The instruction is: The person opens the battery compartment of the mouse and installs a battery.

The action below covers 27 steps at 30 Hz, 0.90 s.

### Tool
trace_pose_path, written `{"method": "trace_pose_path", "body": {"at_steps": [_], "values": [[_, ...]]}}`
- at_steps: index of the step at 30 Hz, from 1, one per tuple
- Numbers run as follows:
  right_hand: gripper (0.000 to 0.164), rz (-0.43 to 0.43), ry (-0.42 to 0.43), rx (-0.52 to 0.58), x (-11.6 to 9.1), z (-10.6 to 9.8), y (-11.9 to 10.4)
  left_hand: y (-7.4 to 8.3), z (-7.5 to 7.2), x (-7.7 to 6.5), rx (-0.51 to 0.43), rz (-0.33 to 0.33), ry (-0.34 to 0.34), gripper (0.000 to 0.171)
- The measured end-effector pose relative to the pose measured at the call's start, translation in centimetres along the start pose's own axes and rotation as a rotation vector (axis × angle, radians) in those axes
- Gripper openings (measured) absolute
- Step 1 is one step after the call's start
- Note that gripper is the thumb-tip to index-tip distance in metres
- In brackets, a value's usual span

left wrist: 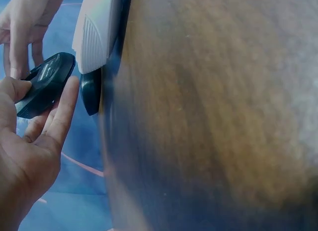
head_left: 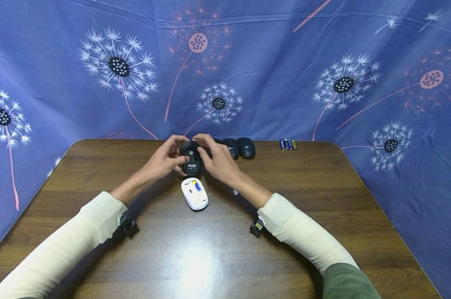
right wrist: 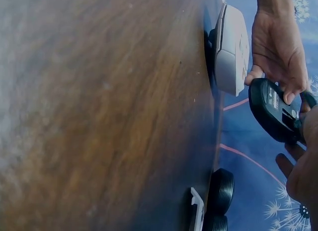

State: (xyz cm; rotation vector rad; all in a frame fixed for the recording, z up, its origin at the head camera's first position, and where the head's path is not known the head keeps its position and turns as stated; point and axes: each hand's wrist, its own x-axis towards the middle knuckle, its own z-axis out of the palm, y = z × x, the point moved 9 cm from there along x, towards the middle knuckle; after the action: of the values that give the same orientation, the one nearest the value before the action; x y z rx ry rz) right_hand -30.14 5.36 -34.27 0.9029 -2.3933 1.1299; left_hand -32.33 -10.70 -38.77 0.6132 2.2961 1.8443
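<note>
My left hand (head_left: 161,162) grips a black computer mouse (head_left: 192,167), its underside turned toward me and its label showing. The thumb lies on the underside, while other fingers support the body from beneath in the left wrist view. My right hand (head_left: 221,162) holds the far end and right side of the same mouse, partly hiding it. A dark slot (right wrist: 288,120) shows in the underside near the right fingers. Just below the hands a white mouse (head_left: 195,200) lies upside down on the table, a blue and yellow battery (head_left: 197,185) visible in its open compartment.
Several black mice (head_left: 246,148) stand in a row at the table's back edge, partly behind my right hand. Farther right lie several small batteries (head_left: 288,144). A small white cover (head_left: 236,192) lies beside my right forearm. A blue patterned cloth (head_left: 270,83) hangs behind the table (head_left: 304,187).
</note>
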Motion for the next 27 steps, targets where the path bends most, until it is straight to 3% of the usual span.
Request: {"method": "trace_pose_path", "body": {"at_steps": [5,13,21,27], "values": [[0.032,-0.017,0.003,-0.034,0.16,-0.08,-0.17,0.00,0.39,0.09,0.007,0.000,-0.013,0.054],[0.032,0.037,-0.094,-0.043,0.20,0.64,0.48,-0.14,-0.08,0.17,0.154,0.027,0.030,0.052],[0.030,0.030,-0.145,-0.053,0.04,0.75,0.38,-0.36,-0.01,0.08,0.156,0.041,0.043,0.053],[0.031,0.049,-0.157,-0.034,-0.12,0.61,0.77,-0.74,-0.04,-0.01,0.114,0.012,0.039,0.053]]}}
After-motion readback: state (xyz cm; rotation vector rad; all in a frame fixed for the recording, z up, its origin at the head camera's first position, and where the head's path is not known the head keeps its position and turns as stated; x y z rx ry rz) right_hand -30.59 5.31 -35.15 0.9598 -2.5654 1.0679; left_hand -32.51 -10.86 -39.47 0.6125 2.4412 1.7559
